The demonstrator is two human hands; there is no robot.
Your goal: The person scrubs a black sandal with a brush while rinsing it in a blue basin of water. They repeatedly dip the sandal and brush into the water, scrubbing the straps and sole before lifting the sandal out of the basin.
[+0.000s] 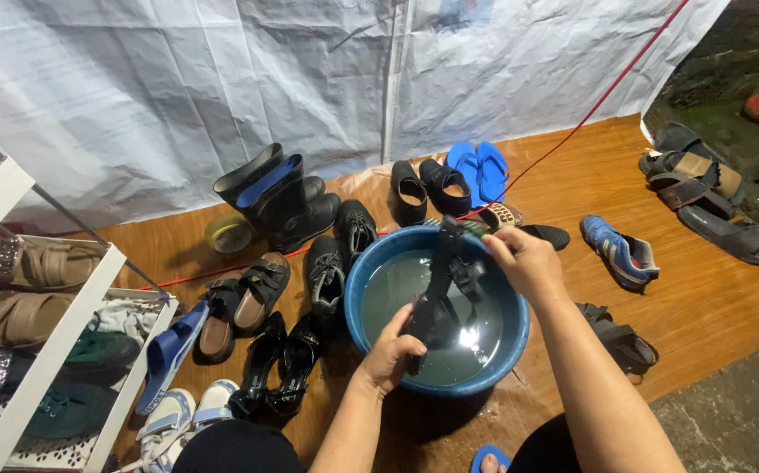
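Both hands, left hand (391,353) and right hand (524,260), are gripping a black sandal (442,298) over a blue basin (370,271). Shoes are crowding the basin: black boots (287,197), a blue sneaker (620,251).

Both hands (392,350) hold black sandal (439,302) over basin (357,298).

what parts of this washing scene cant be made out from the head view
- Black sandal: its heel end is covered by the left hand, and the right hand covers part of a strap.
- Bottom of the blue basin: hidden by murky water and a bright light glare.
- Shoe rack: cut off by the left edge.
- Blue slipper at the bottom edge: mostly out of frame.
- Dark sandals top right: dim, details unclear.
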